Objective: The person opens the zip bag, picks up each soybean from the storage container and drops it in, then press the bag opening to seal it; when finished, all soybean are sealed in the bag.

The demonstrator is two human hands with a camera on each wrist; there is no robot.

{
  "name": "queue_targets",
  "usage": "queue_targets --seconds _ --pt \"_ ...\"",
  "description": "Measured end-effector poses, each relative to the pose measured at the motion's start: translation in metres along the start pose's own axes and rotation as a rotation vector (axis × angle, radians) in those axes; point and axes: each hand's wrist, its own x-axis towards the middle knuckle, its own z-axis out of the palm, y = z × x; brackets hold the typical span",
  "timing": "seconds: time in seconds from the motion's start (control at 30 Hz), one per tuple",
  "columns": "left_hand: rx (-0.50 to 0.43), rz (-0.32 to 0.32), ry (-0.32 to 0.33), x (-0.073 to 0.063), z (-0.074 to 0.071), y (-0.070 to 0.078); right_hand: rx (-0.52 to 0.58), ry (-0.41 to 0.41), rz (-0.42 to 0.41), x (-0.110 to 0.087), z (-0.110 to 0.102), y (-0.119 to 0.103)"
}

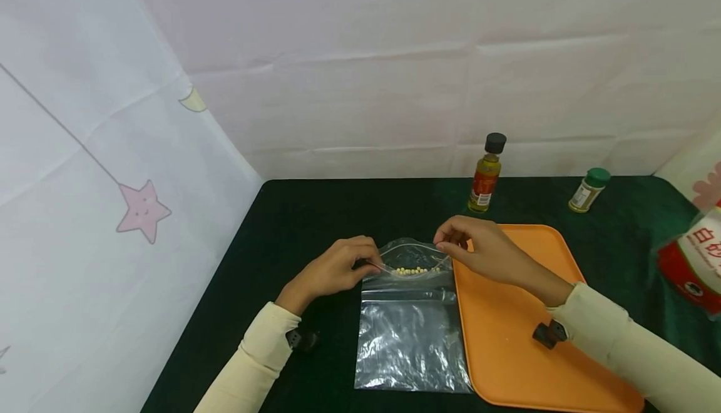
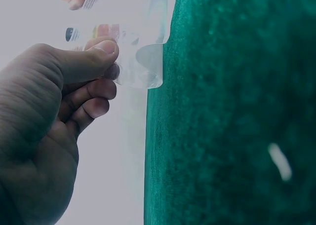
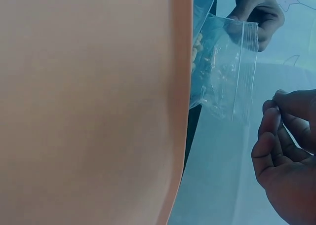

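A clear zip bag (image 1: 419, 254) stands with its mouth spread, small pale yellow pieces (image 1: 414, 271) inside it. My left hand (image 1: 340, 266) pinches the left end of the bag's rim between thumb and fingers. The left wrist view shows that thumb (image 2: 91, 62) pressing on the clear film (image 2: 143, 67). At the right end of the mouth, my right hand (image 1: 484, 247) has thumb and fingertips drawn together at the rim. In the right wrist view the film between these fingertips (image 3: 270, 117) is too faint to see.
Flat below the opening lies an empty-looking clear zip bag (image 1: 411, 344). An orange tray (image 1: 507, 338) is right beside it. Behind stand an oil bottle (image 1: 484, 178) and a green-capped jar (image 1: 588, 191). A red-and-white bag (image 1: 695, 263) sits at the far right of the dark green table (image 1: 315, 213).
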Motion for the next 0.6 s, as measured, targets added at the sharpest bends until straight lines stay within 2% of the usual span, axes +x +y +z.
queue_targets --seconds 0.27,0.33,0.5,0.6 --pt "0.010 -0.008 -0.001 0.0023 -0.0005 0.0004 -0.007 0.001 -0.048 0.0050 0.0005 -0.0006" --pt "0.010 -0.005 0.000 0.0027 -0.0009 0.0010 -0.026 -0.044 -0.058 0.0037 -0.0020 -0.0005" --pt "0.002 -0.012 0.003 0.0013 -0.0009 0.0007 -0.153 -0.188 -0.097 0.0007 -0.0030 0.0017" --pt "-0.013 -0.032 0.007 -0.0016 -0.0003 -0.0001 -0.200 -0.204 -0.092 -0.0004 0.0000 0.0026"
